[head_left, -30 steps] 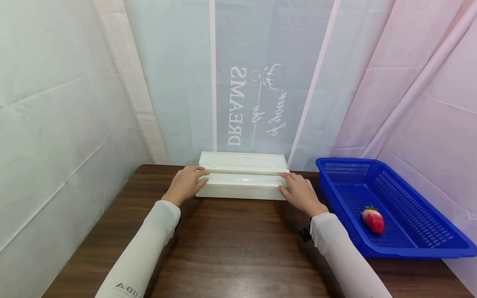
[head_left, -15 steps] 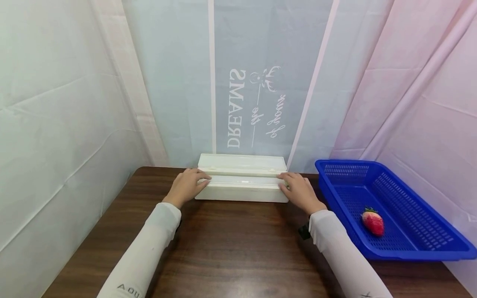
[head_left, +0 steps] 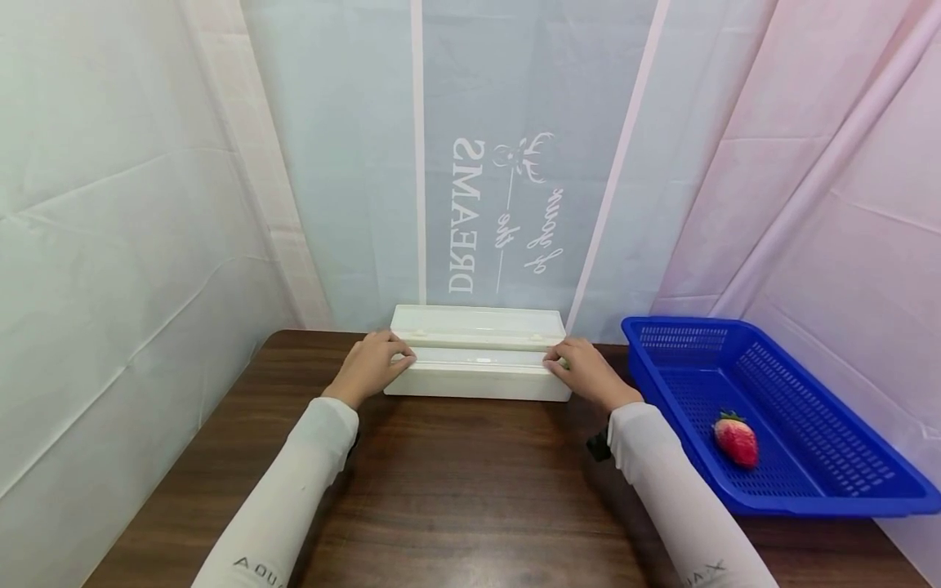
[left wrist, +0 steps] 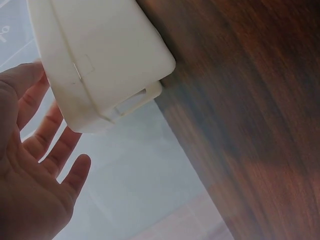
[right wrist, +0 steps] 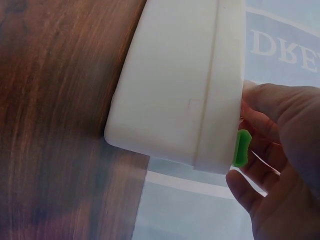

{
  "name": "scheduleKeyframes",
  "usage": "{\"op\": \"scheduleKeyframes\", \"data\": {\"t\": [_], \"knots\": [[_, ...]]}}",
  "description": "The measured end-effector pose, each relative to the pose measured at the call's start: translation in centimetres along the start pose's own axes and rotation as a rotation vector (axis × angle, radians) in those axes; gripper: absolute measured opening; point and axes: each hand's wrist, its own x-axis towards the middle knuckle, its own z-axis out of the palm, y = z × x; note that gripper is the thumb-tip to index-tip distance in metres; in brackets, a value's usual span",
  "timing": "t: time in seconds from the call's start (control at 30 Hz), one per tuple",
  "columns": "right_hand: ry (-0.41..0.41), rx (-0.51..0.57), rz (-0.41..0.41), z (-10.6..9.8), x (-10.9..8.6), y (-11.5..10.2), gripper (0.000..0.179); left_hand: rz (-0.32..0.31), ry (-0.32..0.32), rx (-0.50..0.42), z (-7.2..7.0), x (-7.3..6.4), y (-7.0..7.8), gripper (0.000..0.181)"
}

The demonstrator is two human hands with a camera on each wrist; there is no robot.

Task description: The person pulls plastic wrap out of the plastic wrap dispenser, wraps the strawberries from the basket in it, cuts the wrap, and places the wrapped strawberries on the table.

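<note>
A long white plastic wrap dispenser [head_left: 476, 384] lies across the table's far side, its lid [head_left: 478, 318] tilted up at the back. A glossy strip of plastic wrap [head_left: 481, 357] appears to lie along the opening. My left hand [head_left: 365, 367] pinches with thumb and forefinger at the left end of that strip; the other fingers spread behind the box. At the right end my right hand [head_left: 588, 374] makes a similar pinch. The clear wrap is hard to see in either grip. A green piece [right wrist: 242, 148] sticks out beside the right fingers, behind the dispenser's edge.
A blue perforated basket [head_left: 772, 502] stands on the right of the brown wooden table [head_left: 470, 482], with a strawberry [head_left: 735, 439] inside. Hanging cloth [head_left: 353, 163] closes off the back and both sides.
My right thumb and forefinger have drawn together into a pinch at the dispenser's right end. The left thumb and forefinger have also closed up. The dispenser stays in place.
</note>
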Motion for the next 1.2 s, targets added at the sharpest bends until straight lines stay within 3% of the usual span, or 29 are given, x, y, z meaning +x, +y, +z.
{"op": "scheduleKeyframes", "data": {"t": [0.33, 0.7, 0.97, 1.2], "knots": [[0.038, 0.023, -0.054, 0.5, 0.4, 0.2, 0.012, 0.043, 0.030, 0.041, 0.6, 0.5, 0.0, 0.018], [0.070, 0.044, -0.039, 1.1, 0.7, 0.0, 0.012, 0.044, 0.018, -0.049, 1.4, 0.7, -0.5, 0.017], [0.014, 0.120, 0.018, 0.8, 0.7, 0.2, 0.012, 0.036, 0.022, -0.079, 1.1, 0.7, -0.4, 0.016], [0.019, 0.221, 0.108, 0.9, 0.3, 0.1, 0.011, 0.022, 0.053, -0.126, 1.2, 0.7, -0.2, 0.015]]}}
